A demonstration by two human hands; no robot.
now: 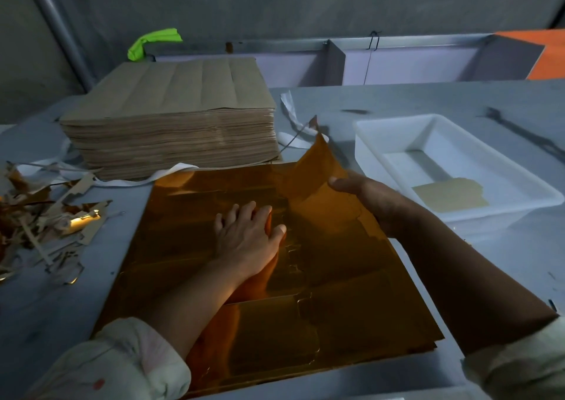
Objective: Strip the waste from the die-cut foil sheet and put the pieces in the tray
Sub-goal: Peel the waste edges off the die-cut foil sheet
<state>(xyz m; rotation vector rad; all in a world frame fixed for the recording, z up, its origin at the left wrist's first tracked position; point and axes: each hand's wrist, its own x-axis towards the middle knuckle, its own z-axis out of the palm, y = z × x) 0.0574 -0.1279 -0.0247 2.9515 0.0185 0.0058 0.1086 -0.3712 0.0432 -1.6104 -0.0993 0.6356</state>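
1. Gold foil sheet (305, 308) lies flat on the grey table (458, 100) right below my view, between the scrap pile (46, 216) and the tray (382, 136).
2. Left hand (247, 234): palm down, fingers straight and spread, pressing on the sheet's middle.
3. Right hand (367, 198): pinching the foil flap (315, 170), which stands up at the far right corner.
4. White tray sits just right of the sheet, with one pale piece (449, 195) in it.
5. Brown stack (171, 118) sits behind the sheet.

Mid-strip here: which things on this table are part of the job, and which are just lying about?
In the job: foil sheet, pressed by the left hand; lifted foil flap, gripped by the right hand; white tray holding one piece; scrap pile.
Lying about: stack of brown sheets; green bundle; white strips.
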